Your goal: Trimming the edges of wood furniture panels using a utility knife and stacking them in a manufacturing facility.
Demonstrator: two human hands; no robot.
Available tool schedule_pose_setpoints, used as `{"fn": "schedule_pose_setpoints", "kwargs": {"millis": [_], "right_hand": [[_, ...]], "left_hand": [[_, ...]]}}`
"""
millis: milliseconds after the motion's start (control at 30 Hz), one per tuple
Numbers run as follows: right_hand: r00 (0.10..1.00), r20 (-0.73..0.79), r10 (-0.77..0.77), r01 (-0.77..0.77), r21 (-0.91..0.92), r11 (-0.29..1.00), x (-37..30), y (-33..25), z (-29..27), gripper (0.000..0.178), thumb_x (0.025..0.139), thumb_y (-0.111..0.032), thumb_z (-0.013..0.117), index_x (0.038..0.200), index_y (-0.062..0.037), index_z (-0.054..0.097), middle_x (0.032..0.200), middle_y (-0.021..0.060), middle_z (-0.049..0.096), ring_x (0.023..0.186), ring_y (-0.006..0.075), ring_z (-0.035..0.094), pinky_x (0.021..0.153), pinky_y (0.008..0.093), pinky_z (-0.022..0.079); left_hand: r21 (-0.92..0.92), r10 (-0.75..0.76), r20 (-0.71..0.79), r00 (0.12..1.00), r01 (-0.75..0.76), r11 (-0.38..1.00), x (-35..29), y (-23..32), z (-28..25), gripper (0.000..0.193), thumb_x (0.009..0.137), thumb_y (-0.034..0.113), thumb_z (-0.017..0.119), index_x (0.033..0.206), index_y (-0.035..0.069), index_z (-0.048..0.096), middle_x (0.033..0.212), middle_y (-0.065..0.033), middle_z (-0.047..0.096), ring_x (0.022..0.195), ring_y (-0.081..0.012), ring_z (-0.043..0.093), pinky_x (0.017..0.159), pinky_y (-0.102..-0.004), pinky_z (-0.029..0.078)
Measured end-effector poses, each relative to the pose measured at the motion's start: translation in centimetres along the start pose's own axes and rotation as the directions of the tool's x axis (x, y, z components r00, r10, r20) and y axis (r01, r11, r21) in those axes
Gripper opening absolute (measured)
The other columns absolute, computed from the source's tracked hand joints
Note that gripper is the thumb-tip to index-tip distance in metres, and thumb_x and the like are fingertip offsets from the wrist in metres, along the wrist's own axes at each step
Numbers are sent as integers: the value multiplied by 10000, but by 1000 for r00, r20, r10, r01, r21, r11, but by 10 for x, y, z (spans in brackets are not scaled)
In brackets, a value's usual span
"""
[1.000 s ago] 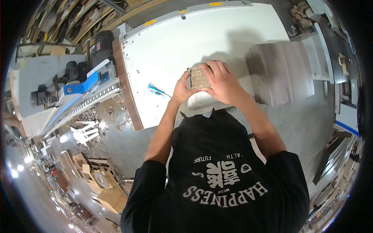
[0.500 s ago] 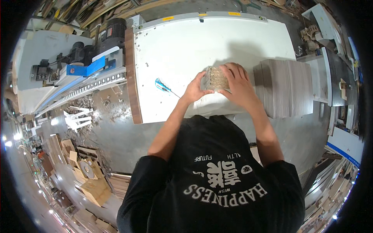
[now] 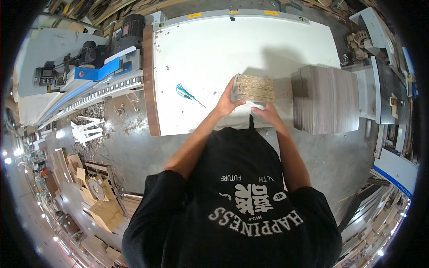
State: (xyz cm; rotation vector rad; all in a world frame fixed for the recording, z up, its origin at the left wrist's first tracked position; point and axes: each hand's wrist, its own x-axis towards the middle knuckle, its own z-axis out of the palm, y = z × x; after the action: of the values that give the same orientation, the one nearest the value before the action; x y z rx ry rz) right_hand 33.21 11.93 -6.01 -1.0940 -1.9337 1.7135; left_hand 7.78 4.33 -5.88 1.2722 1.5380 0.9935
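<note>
A small stack of particleboard strips (image 3: 255,88), with rough tan chip edges facing up, is between my hands above the white tabletop (image 3: 201,53). My left hand (image 3: 227,102) is closed round its left end, fingers along the far left side and thumb at the near edge. At the near right corner, my right hand (image 3: 268,113) grips the stack from the near side; its fingertips are partly hidden by the stack. Left of my hands lies a blue-handled tool (image 3: 185,93) with a thin dark shaft.
A large stack of grey boards (image 3: 328,99) stands on the table's right side. Along the far edge runs a grey spirit level (image 3: 232,14). A brown strip (image 3: 149,85) borders the left edge, beside a machine with a blue guard (image 3: 98,70). Small dark chips dot the tabletop.
My right hand has slid from over the top and far side of the strips down to their near right corner, uncovering the chip edges. My left hand keeps its hold on the left end.
</note>
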Motion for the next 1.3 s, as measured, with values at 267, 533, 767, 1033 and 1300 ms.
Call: {"fn": "schedule_pose_setpoints", "kwargs": {"millis": [267,533,767,1033,1300], "right_hand": [[958,-112,264,-197,408,891,5,20,47,394,999,-216,787,1298,32,719,1190,58,758,1072,167,663,982,343,516],[944,-95,315,-250,417,874,13,42,49,435,1028,-151,707,1429,8,654,1355,69,715,1240,202,636,1096,372,486],[976,-164,145,-94,281,955,18,77,51,470,1061,-134,687,1499,9,594,1459,82,664,1359,213,580,1166,371,445],[928,-365,76,-27,136,990,19,92,71,477,1103,-168,643,1544,-8,559,1555,157,619,1459,258,530,1237,400,412],[973,-219,-78,73,-29,997,18,77,57,416,1071,-113,683,1467,-4,615,1495,173,653,1419,282,568,1203,432,440]], "left_hand": [[-407,-75,63,995,94,908,5,-25,27,1354,866,81,921,1750,28,-103,1776,-245,277,1633,-319,313,1348,-411,269],[-397,-111,27,993,113,911,5,-24,32,1325,849,21,884,1742,-10,-94,1769,-264,278,1633,-328,314,1348,-394,257],[-295,-112,-63,992,89,951,-1,-22,41,1255,849,-29,819,1747,-19,-58,1692,-260,421,1549,-311,452,1296,-381,362],[-210,-64,-78,995,46,977,-5,-28,46,1290,872,77,902,1764,34,-29,1557,-189,599,1387,-252,615,1204,-357,478],[-86,23,-106,994,-32,996,-5,-23,36,1272,879,75,895,1763,31,-20,1560,-189,587,1381,-251,614,1181,-367,497]]}}
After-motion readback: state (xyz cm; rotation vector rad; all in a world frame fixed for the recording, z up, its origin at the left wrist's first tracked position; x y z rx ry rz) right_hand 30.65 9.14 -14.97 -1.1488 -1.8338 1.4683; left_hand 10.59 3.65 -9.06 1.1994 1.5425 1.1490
